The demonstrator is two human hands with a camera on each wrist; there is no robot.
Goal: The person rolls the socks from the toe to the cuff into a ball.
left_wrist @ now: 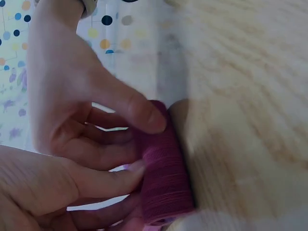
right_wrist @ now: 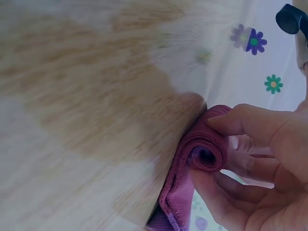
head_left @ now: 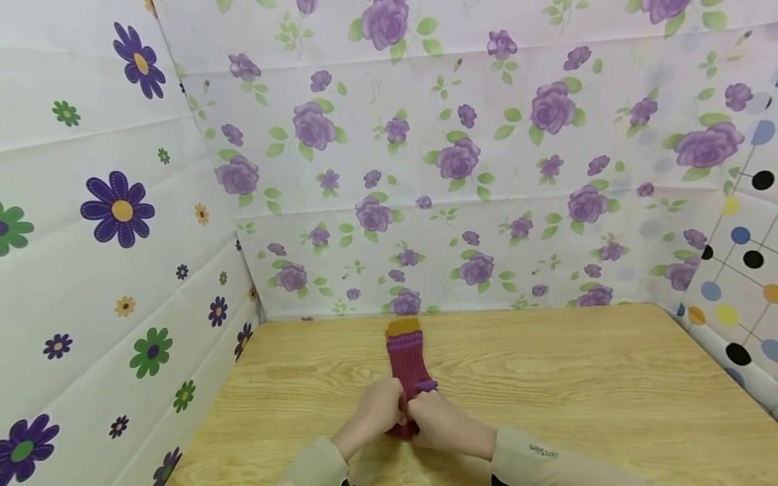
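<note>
A maroon ribbed sock (head_left: 408, 358) lies lengthwise on the table, with purple stripes and a mustard end at the far side. A purple patch sticks out on its right. Its near end is coiled into a roll (right_wrist: 207, 154), whose spiral shows in the right wrist view. My left hand (head_left: 379, 405) grips this roll from the left, fingers curled on it. From the other side my right hand (head_left: 446, 422) pinches it between thumb and fingers. The maroon roll (left_wrist: 166, 168) also shows in the left wrist view, close to the tabletop. Hands hide part of the sock's middle.
The wood-grain table (head_left: 547, 378) spreads to both sides of the sock. A flowered cloth wall (head_left: 377, 162) rises behind it. On the left stands a daisy-print cloth (head_left: 97, 283), and on the right a dotted cloth (head_left: 747, 270).
</note>
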